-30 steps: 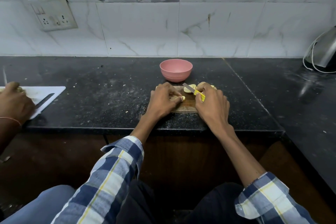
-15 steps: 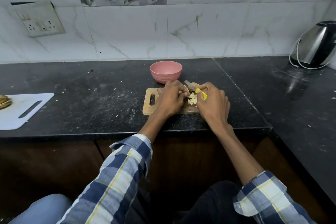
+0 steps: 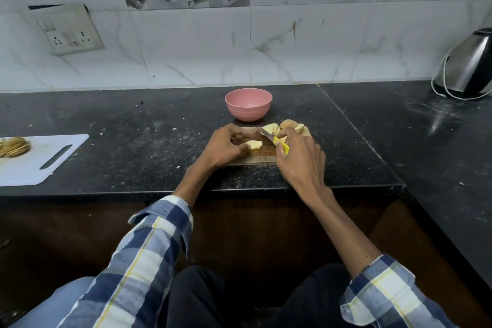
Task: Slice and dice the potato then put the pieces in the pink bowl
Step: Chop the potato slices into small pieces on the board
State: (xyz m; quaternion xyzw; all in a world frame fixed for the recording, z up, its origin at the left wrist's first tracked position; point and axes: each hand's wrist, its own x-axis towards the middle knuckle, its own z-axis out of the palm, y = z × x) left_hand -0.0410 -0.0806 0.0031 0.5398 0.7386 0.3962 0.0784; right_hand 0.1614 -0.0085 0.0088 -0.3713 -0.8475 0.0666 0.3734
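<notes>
Near the counter's front edge, on the wooden cutting board (image 3: 262, 158), our left hand (image 3: 226, 148) curls its fingers round a potato piece (image 3: 254, 144) while our right hand (image 3: 300, 161) grips the yellow-handled knife (image 3: 275, 141), more slices (image 3: 283, 127) lying just before the pink bowl (image 3: 248, 104).

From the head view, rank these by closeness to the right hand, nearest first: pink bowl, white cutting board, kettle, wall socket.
Measured from the right hand, which grips the knife:
1. Pink bowl: just behind the hand, slightly left.
2. Kettle: far right, by the wall.
3. White cutting board: far left on the counter.
4. Wall socket: upper left on the tiles.
</notes>
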